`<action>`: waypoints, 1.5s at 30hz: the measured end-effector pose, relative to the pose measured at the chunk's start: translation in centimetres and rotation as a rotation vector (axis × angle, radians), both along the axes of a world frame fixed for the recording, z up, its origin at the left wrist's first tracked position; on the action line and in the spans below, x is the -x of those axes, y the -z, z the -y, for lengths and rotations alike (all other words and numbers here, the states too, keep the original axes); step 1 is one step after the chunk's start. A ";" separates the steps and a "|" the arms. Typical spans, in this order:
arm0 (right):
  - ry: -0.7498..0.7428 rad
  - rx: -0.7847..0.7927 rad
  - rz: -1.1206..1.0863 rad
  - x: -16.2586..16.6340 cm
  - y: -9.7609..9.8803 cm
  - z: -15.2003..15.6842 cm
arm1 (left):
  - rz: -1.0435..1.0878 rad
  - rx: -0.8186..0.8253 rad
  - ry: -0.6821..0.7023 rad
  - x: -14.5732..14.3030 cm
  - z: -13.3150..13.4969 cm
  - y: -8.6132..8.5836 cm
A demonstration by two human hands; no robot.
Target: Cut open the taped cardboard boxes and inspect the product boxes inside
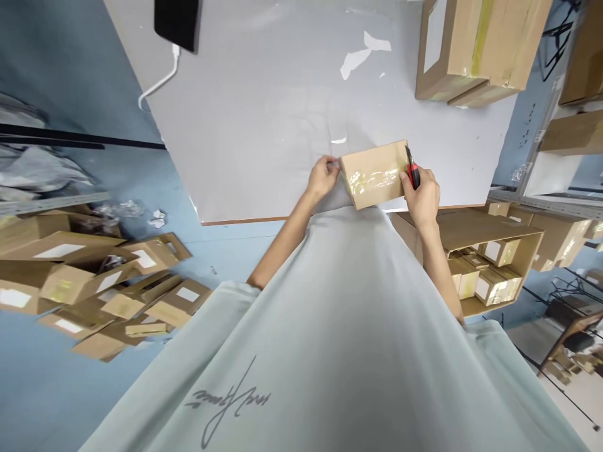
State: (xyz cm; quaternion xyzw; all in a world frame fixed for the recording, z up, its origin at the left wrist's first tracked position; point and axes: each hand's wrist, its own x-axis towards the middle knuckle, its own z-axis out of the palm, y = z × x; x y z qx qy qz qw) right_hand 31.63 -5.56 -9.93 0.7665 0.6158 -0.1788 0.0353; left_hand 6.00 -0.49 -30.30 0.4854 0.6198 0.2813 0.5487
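Observation:
A small brown cardboard box sealed with shiny clear tape rests at the near edge of the white table, right in front of my body. My left hand is closed on the box's left end, fingers curled over its edge. My right hand grips a red and black utility knife and holds it against the box's right end. The knife's blade is hidden from me.
A large taped carton stands at the table's far right. A black device with a white cable lies far left. Flattened and small boxes pile on the blue floor to my left. An open carton of small boxes sits right.

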 end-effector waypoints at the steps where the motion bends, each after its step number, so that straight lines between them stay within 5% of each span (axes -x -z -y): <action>1: 0.023 -0.046 -0.007 0.2 0.2 0.1 | 0.002 -0.039 -0.028 0.6 -0.4 -1.3; 6: 0.126 -0.281 -0.089 1.6 -0.5 1.5 | 0.104 -0.216 0.060 2.3 -2.0 -9.7; 10: 0.152 -0.153 -0.129 4.7 -2.5 2.9 | 0.124 -0.238 0.206 2.1 -2.6 -13.1; 19: 0.040 0.199 -0.114 10.9 -3.4 3.6 | 0.175 -0.238 0.224 2.3 -2.3 -11.8; 45: 0.033 0.503 0.168 16.5 -7.2 0.1 | 0.186 -0.203 0.090 0.6 -1.9 -11.5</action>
